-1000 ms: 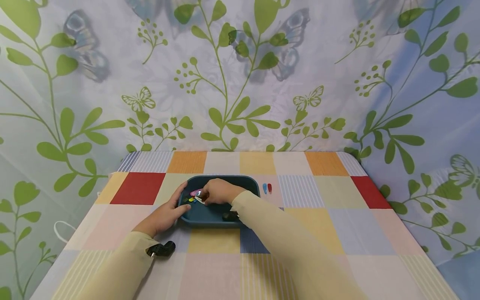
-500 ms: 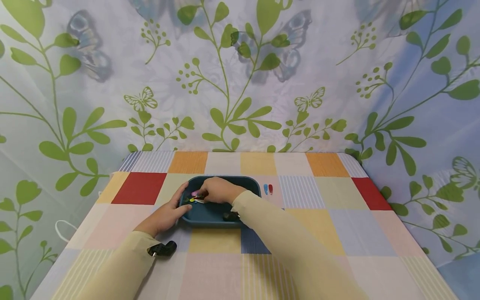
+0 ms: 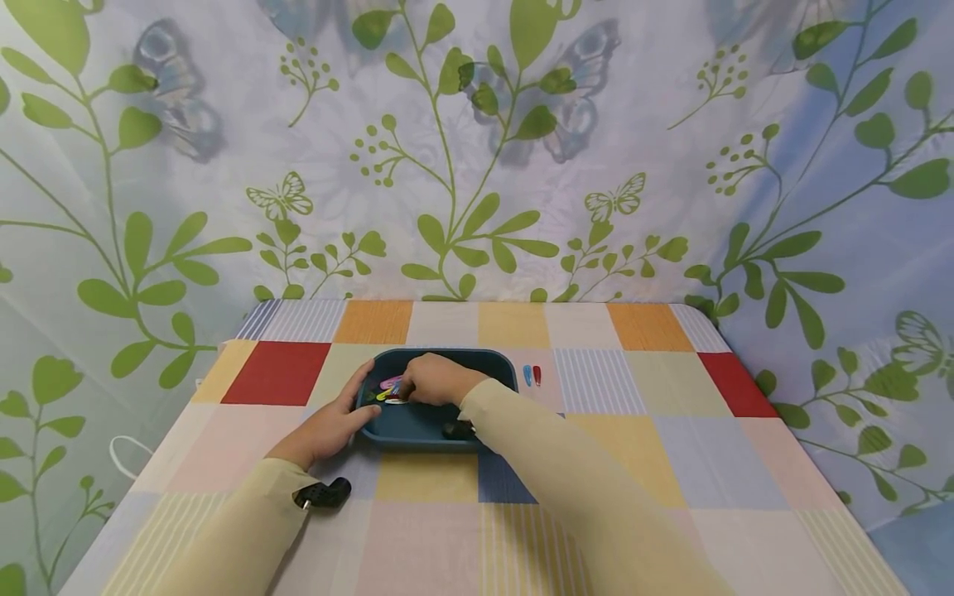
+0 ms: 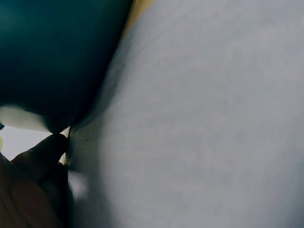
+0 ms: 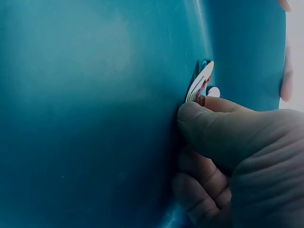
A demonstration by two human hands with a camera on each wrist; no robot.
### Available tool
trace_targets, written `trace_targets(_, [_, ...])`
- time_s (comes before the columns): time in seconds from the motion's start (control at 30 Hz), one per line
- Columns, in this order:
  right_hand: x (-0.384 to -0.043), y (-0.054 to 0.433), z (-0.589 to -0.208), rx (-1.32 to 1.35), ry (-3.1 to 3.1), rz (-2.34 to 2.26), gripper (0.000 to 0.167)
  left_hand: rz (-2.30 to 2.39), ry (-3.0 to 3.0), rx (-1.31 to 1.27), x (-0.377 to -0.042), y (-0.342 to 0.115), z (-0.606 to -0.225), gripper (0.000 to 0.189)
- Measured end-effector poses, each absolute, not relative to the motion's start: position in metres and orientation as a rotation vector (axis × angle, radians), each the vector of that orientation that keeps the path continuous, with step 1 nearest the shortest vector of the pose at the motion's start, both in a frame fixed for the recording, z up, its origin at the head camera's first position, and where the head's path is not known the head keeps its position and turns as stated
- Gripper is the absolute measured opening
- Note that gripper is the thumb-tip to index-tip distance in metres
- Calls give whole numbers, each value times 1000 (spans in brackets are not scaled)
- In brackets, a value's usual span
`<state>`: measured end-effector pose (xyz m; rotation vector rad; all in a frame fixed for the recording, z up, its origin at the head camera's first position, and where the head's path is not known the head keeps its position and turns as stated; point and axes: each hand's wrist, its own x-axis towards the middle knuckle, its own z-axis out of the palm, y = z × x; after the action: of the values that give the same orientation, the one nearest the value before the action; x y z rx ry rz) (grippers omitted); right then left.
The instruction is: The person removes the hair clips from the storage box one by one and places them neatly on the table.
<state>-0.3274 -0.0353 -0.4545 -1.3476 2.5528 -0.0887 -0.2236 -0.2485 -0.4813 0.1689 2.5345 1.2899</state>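
Note:
A dark teal tray (image 3: 440,426) sits on the table, with several colourful snap hair clips (image 3: 391,383) bunched at its left end. My left hand (image 3: 328,430) rests against the tray's left side, thumb over the near rim and fingers along the outside. Inside the tray, my right hand (image 3: 440,381) is bent down over the clips. The right wrist view shows its thumb and forefinger pinching a white hair clip (image 5: 200,83), with other clips pressed close behind it. How many clips are between the fingertips is hidden.
A blue hair clip (image 3: 527,375) and a red hair clip (image 3: 537,376) lie side by side on the patchwork tablecloth (image 3: 589,381), just right of the tray. A leaf-patterned curtain (image 3: 477,165) hangs behind the table. A white cable (image 3: 122,455) loops at the left edge.
The right fingers have shifted slightly among the clips, and more pink and yellow clips show at their left. The left hand and the tray stay in place.

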Motion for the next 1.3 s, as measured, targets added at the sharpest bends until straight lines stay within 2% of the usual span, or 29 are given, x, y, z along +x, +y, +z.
trace_targets(0.6, [-323,-33,-451,-1246,2602,-217,14,1295,2519,148,-223,-249,-482,83])
trace_targets(1.3, [-324,-32,-457,-1172,2573,-302,27,1306,2497,137,-224,-246,-481,83])
